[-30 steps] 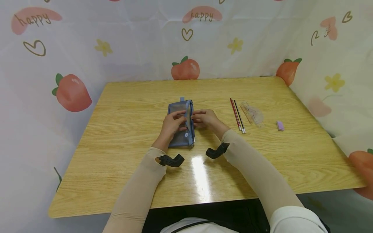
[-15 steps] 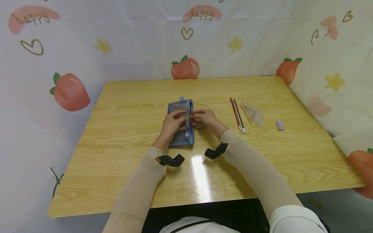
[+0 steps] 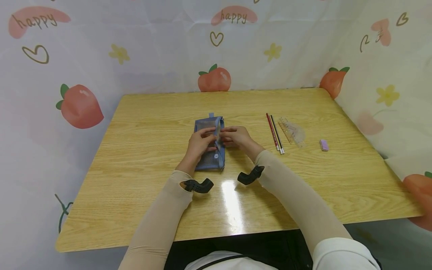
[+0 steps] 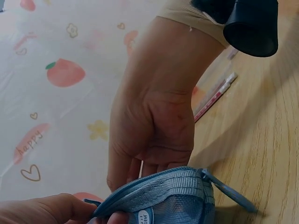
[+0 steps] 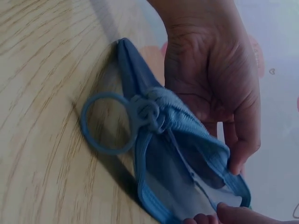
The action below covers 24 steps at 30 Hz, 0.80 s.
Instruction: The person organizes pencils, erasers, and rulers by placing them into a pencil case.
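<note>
Just changed: compared with a second ago, right hand (image 3: pixel 237 135) sits a touch further over the mouth of the blue pouch (image 3: pixel 206 162); left hand (image 3: pixel 200 144) and pouch look about the same.
Meaning: work seems to centre on that mouth, parted between the two hands; loose stationery alongside looks untouched.
Left grip: pinches the near lip, thumb on one face, fingers on the other.
Right fingertips: bunched at the opening; cannot tell whether they pinch the lip or reach inside.
Pouch place: on the wooden table (image 3: pixel 153 150), in front of the person, left of the pencils (image 3: pixel 272 133).
Pouch look: soft, sheer greyish panels, blue trim, zip undone, small round badge (image 4: pixel 145 216) on one face, blue ring pull (image 5: pixel 110 151) hanging at the zip end. Contents: unclear.
To the right: clear drawing tools (image 3: pixel 294 132), then a purple eraser (image 3: pixel 324 145).
</note>
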Each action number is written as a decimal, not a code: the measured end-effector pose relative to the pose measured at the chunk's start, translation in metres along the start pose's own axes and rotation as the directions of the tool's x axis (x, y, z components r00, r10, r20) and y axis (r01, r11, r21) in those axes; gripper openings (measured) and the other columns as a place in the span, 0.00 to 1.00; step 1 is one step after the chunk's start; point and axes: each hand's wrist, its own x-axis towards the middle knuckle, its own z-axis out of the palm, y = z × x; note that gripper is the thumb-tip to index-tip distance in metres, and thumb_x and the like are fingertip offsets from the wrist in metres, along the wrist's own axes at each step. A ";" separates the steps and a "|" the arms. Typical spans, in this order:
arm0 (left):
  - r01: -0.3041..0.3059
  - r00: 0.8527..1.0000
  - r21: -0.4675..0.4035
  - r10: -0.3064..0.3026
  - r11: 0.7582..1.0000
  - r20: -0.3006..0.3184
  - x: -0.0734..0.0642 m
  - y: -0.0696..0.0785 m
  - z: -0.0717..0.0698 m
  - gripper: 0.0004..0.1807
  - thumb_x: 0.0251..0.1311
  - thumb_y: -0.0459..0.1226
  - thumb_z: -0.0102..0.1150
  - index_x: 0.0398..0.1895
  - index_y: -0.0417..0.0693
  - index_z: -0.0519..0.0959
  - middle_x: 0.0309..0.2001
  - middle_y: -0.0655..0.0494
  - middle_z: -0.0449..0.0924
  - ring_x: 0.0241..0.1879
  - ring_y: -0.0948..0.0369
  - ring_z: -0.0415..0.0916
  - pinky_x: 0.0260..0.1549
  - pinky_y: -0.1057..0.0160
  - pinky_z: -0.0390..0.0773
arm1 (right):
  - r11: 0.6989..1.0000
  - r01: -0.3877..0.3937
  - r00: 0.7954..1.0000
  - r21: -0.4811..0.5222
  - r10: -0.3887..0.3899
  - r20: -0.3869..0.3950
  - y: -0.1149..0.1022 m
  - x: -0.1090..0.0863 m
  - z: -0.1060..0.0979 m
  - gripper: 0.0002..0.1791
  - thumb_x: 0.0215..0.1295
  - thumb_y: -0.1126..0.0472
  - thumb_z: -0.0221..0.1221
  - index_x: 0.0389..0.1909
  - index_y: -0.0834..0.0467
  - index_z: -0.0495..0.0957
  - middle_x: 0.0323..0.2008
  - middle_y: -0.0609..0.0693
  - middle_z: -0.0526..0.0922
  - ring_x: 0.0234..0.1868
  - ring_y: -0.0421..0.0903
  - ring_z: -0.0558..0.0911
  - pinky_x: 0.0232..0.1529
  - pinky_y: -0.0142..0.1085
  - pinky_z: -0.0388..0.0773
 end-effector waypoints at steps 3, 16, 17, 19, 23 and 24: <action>-0.001 1.000 -0.008 0.001 1.000 0.009 -0.001 0.002 0.000 0.19 0.56 0.31 0.55 0.53 0.47 0.75 0.47 0.45 0.74 0.41 0.54 0.76 0.29 0.60 0.82 | 0.998 0.030 0.999 -0.052 -0.031 -0.014 -0.002 -0.002 -0.006 0.17 0.57 0.67 0.59 0.49 0.67 0.75 0.42 0.63 0.79 0.40 0.54 0.80 0.42 0.44 0.79; -0.013 1.000 -0.017 0.013 1.000 0.004 -0.004 0.002 -0.004 0.20 0.56 0.29 0.56 0.53 0.46 0.75 0.43 0.48 0.73 0.36 0.53 0.76 0.29 0.60 0.82 | 0.830 0.173 0.961 -0.531 -0.260 -0.095 -0.034 -0.005 -0.076 0.17 0.60 0.62 0.57 0.48 0.66 0.74 0.41 0.61 0.78 0.38 0.59 0.79 0.37 0.46 0.80; -0.013 1.000 -0.016 0.013 1.000 0.005 -0.004 0.002 -0.004 0.20 0.56 0.29 0.56 0.53 0.46 0.75 0.43 0.48 0.73 0.35 0.54 0.76 0.29 0.61 0.82 | 0.800 0.170 0.956 -0.575 -0.275 -0.100 -0.037 -0.005 -0.082 0.17 0.60 0.63 0.57 0.49 0.66 0.74 0.41 0.62 0.78 0.38 0.60 0.79 0.37 0.46 0.80; -0.011 1.000 -0.017 0.011 1.000 0.005 -0.004 0.002 -0.004 0.20 0.56 0.30 0.56 0.54 0.46 0.75 0.43 0.49 0.73 0.36 0.53 0.76 0.29 0.61 0.82 | 0.728 0.167 0.944 -0.665 -0.313 -0.106 -0.040 -0.006 -0.095 0.17 0.61 0.62 0.55 0.49 0.66 0.74 0.41 0.63 0.78 0.37 0.59 0.79 0.35 0.45 0.81; -0.008 1.000 -0.023 0.008 1.000 0.011 -0.004 0.003 -0.003 0.20 0.56 0.30 0.56 0.54 0.46 0.75 0.44 0.49 0.73 0.38 0.52 0.76 0.29 0.60 0.82 | 0.591 0.110 0.926 -0.799 -0.352 -0.133 -0.041 -0.006 -0.114 0.16 0.63 0.62 0.52 0.48 0.67 0.74 0.44 0.62 0.77 0.35 0.56 0.79 0.35 0.44 0.80; -0.009 1.000 -0.024 0.009 1.000 0.014 -0.005 0.003 -0.003 0.20 0.56 0.30 0.56 0.54 0.46 0.75 0.44 0.48 0.73 0.38 0.52 0.76 0.29 0.60 0.82 | 0.563 0.096 0.926 -0.821 -0.354 -0.134 -0.040 -0.006 -0.118 0.16 0.63 0.61 0.52 0.48 0.67 0.74 0.45 0.62 0.77 0.36 0.55 0.79 0.35 0.44 0.79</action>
